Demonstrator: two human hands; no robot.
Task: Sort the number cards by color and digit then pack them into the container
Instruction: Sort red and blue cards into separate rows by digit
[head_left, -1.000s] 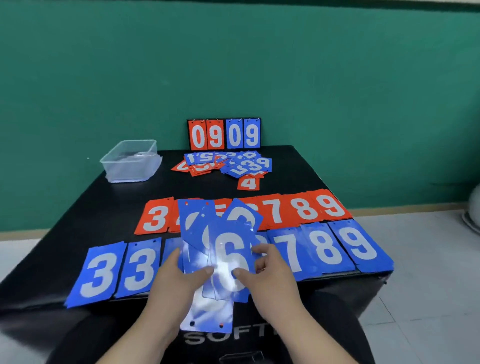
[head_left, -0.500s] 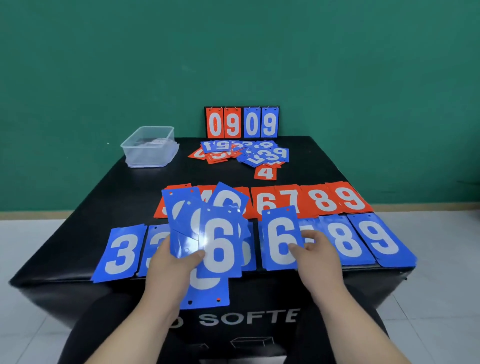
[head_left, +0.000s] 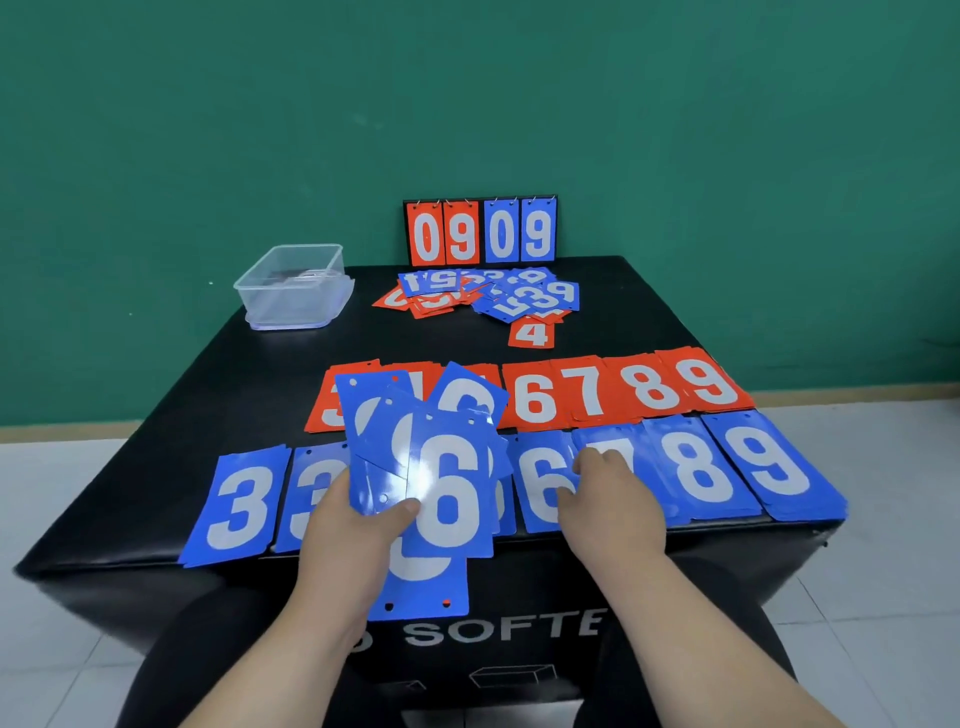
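My left hand (head_left: 353, 525) grips a fanned bunch of blue cards (head_left: 415, 452) above the table's front edge, a blue 6 on top. My right hand (head_left: 608, 499) rests with its fingers on a blue 6 card (head_left: 535, 483) lying flat in the front row. That blue row runs 3, 3, then 6, 7, 8 (head_left: 696, 473) and 9 (head_left: 769, 462). Behind it lies a red row (head_left: 623, 389) showing 6, 7, 8, 9, its left end hidden by the fan. A clear plastic container (head_left: 293, 286) stands at the back left.
An unsorted heap of red and blue cards (head_left: 483, 293) lies at the back centre, a red 4 (head_left: 531, 332) just in front of it. A small scoreboard (head_left: 480, 231) reading 0909 stands against the green wall. The black table (head_left: 208, 405) ends just before my forearms.
My right hand took a blue 6 from the fan, carried it right and laid it down in the blue row. The left hand kept its hold on the fan.
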